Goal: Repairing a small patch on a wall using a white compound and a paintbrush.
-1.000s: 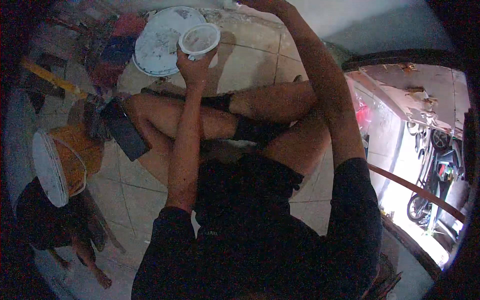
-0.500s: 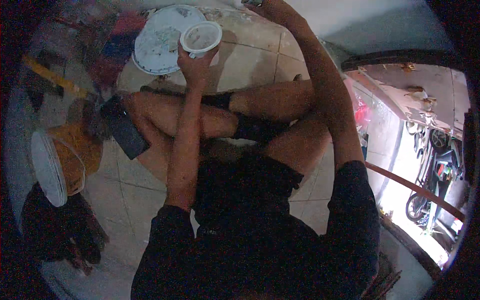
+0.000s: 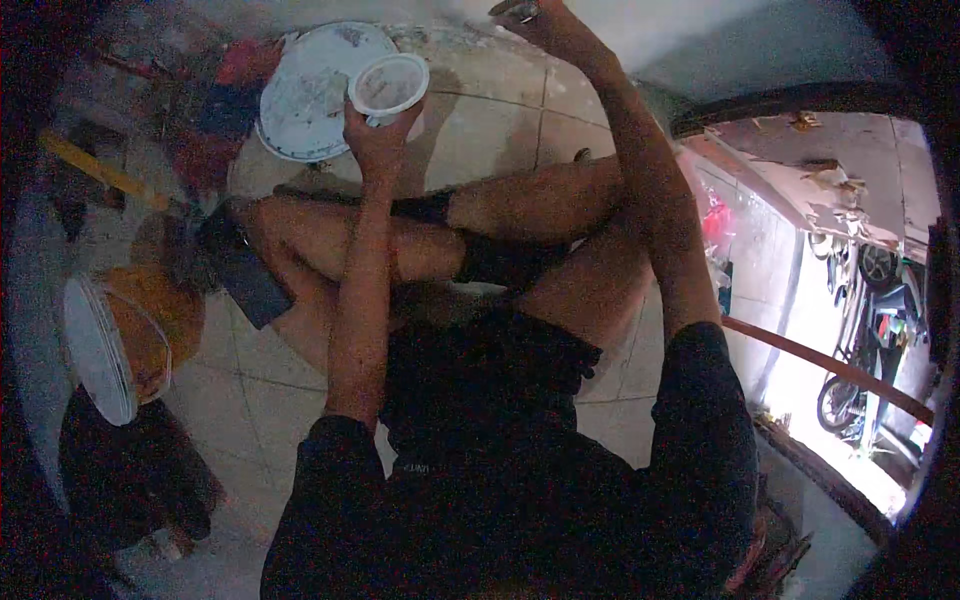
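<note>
Our left hand (image 3: 380,140) is closed round the side of a white tub (image 3: 390,85), thumb on the left of it and fingers on the right, so the grip is only as wide as the tub. We hold it with the mouth turned up towards us; there is something pale inside, but we cannot tell how much. Being round, the tub has no long axis to speak of.

Our right hand (image 3: 560,32) has its fingers curled about a small grey tool (image 3: 515,11), close to the top edge of the view — how tightly, we cannot tell. The tool points leftward from the fingers, roughly across our view. The tub lies to the left of the tool and a little nearer our body, with a clear gap between them; the left hand is the one at the tub, the right hand well apart from it.

Beyond the tub, to its left, a broad white lid (image 3: 300,115) lies on the tiled floor (image 3: 485,125), and the wall (image 3: 700,30) rises behind our right hand. Our crossed legs (image 3: 545,195) fill the middle, with a dark phone (image 3: 252,285) on the left one. Farther left sits an orange bucket (image 3: 165,320).
</note>
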A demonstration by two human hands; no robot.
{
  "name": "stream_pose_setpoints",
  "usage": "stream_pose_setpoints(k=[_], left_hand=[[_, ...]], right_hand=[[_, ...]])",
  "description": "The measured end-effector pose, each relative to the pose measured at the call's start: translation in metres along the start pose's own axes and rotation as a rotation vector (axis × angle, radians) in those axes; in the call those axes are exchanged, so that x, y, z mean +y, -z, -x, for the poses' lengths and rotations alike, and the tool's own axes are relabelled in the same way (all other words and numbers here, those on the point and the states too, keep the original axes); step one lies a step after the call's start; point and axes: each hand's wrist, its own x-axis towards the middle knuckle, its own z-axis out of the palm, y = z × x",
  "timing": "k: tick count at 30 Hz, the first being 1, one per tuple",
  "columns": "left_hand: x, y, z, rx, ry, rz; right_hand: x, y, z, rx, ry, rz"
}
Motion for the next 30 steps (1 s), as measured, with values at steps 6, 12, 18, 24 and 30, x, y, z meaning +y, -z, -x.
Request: stream_pose_setpoints(k=[6, 12, 18, 24, 30], left_hand=[[0.003, -0.032, -0.001, -0.022, -0.026, 0.089], [0.005, -0.012, -0.003, 0.015, 0.019, 0.101], [0.01, -0.035, -0.004, -0.036, 0.03, 0.214], [0.003, -0.013, -0.004, 0.053, 0.058, 0.165], [0.001, -0.012, -0.007, 0.037, 0.02, 0.119]], right_hand=[[0.024, 0.023, -0.015, -0.048, 0.004, 0.123], [-0.034, 0.022, -0.042, 0.053, 0.016, 0.072], [0.017, 0.011, -0.036, -0.054, 0.125, 0.037], [-0.026, -0.006, -0.036, -0.138, -0.16, 0.128], [-0.018, -0.026, 0.01, 0.182, 0.097, 0.087]])
